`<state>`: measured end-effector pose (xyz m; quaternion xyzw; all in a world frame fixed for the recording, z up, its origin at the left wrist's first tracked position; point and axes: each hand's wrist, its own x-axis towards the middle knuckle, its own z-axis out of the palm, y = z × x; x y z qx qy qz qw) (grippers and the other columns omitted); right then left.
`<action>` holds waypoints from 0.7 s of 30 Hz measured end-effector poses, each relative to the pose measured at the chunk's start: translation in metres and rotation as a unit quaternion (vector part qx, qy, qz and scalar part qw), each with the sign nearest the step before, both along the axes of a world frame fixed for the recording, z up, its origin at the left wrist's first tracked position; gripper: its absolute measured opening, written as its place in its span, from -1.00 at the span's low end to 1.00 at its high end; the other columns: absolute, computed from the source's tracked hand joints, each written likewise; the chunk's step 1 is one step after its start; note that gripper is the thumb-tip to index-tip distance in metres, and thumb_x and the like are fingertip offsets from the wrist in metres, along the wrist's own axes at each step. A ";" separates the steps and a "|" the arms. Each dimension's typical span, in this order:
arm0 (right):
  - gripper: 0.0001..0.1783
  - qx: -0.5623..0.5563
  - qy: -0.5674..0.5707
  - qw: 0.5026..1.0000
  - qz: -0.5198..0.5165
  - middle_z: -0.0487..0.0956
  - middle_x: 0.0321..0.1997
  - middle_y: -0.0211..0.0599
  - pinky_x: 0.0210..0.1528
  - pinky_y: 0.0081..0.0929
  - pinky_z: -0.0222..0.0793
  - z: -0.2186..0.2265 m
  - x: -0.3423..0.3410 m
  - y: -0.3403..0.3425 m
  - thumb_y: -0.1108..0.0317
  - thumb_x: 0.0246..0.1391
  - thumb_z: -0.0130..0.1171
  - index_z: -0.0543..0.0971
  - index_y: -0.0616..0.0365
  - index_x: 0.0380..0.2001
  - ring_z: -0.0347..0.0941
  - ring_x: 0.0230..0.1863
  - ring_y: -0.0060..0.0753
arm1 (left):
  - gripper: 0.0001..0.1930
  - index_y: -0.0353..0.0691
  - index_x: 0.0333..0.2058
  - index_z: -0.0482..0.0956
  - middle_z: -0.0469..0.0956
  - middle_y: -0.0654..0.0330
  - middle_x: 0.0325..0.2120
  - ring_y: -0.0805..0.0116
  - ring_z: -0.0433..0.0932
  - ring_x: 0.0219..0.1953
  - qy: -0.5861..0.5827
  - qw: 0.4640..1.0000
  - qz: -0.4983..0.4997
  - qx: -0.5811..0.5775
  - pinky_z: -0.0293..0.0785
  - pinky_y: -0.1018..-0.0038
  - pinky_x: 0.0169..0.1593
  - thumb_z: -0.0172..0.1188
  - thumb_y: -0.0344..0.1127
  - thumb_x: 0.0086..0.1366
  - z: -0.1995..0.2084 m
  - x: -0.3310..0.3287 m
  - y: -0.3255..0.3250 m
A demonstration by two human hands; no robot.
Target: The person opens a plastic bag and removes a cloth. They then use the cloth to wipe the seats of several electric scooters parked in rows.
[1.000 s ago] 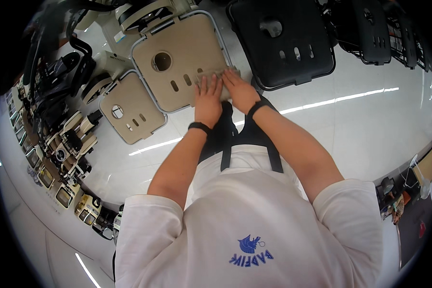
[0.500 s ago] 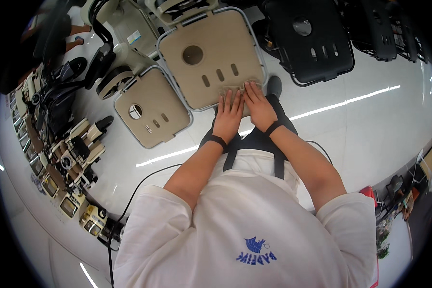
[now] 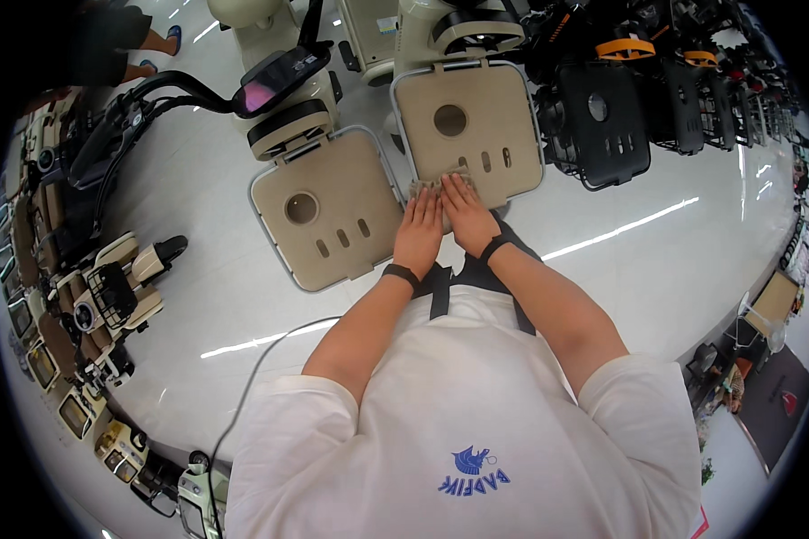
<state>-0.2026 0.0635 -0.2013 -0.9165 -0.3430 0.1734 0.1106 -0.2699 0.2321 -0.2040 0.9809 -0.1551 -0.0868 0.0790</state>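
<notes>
A beige basket lid (image 3: pixel 475 88) with a round hole, slots and a grey rim lies ahead of me, on the front of a cream scooter or electric bike. A crumpled beige cloth (image 3: pixel 463 174) rests at its near left corner. My left hand (image 3: pixel 419 235) lies on the cloth with its fingers straight and flat. Beside it, almost touching, my right hand (image 3: pixel 469 219) presses on the same cloth, fingers stretched out. Neither hand wraps round anything. The cloth is partly hidden under my fingers.
A second beige lid (image 3: pixel 342 184) adjoins on the left, and a black basket lid (image 3: pixel 616 139) stands on the right. A dark handlebar display (image 3: pixel 281 79) juts in at upper left. More vehicles line both sides. A cable (image 3: pixel 259 364) trails by my left side. Another person's legs (image 3: pixel 148 43) show at far left.
Both hands, with the cloth, have moved left along the lid's near edge, from its right part to its left corner. My view has shifted, and the lids appear smaller and farther right.
</notes>
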 end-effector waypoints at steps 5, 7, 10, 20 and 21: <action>-0.39 0.018 -0.079 0.995 0.052 0.23 0.64 -0.06 0.63 -0.03 0.08 0.002 0.041 0.005 0.36 0.26 0.09 0.46 0.29 0.37 0.02 0.69 -0.01 | -0.34 -0.48 0.45 0.26 0.19 -0.17 0.51 -0.13 0.01 0.61 0.019 0.996 0.079 -0.038 -0.02 0.01 0.62 0.04 -0.36 0.41 -0.003 0.026 -0.013; -0.42 0.018 -0.127 0.989 0.068 0.29 0.61 -0.06 0.61 -0.03 0.10 -0.001 0.069 0.020 0.31 0.28 0.08 0.51 0.28 0.33 0.08 0.66 -0.02 | -0.31 -0.51 0.46 0.21 0.16 -0.23 0.51 -0.20 -0.03 0.61 0.028 0.993 0.106 -0.053 -0.02 -0.03 0.61 0.07 -0.36 0.40 -0.002 0.048 -0.009; -0.46 0.008 -0.191 0.979 0.073 0.37 0.56 -0.09 0.58 0.01 0.13 -0.006 0.123 0.047 0.24 0.29 0.06 0.59 0.24 0.26 0.17 0.61 -0.03 | -0.25 -0.50 0.46 0.20 0.12 -0.29 0.51 -0.31 -0.07 0.60 0.007 0.989 0.129 -0.069 0.02 -0.06 0.59 0.17 -0.37 0.35 -0.004 0.102 0.004; -0.37 0.095 -0.073 0.992 0.024 0.31 0.61 -0.19 0.61 -0.08 0.15 -0.015 0.226 0.032 0.35 0.31 0.05 0.41 0.14 0.45 0.16 0.63 -0.12 | -0.09 -0.26 0.51 0.22 0.08 -0.14 0.56 -0.33 0.01 0.58 0.000 0.984 0.155 -0.088 0.07 -0.06 0.58 0.22 -0.46 0.12 0.002 0.218 0.019; -0.37 0.110 -0.062 0.992 0.026 0.30 0.61 -0.19 0.61 -0.08 0.15 -0.018 0.229 0.022 0.36 0.31 0.05 0.41 0.14 0.45 0.15 0.63 -0.11 | -0.11 -0.24 0.50 0.24 0.11 -0.10 0.56 -0.31 0.02 0.58 -0.001 0.983 0.160 -0.089 0.06 -0.08 0.58 0.22 -0.45 0.13 0.003 0.219 0.009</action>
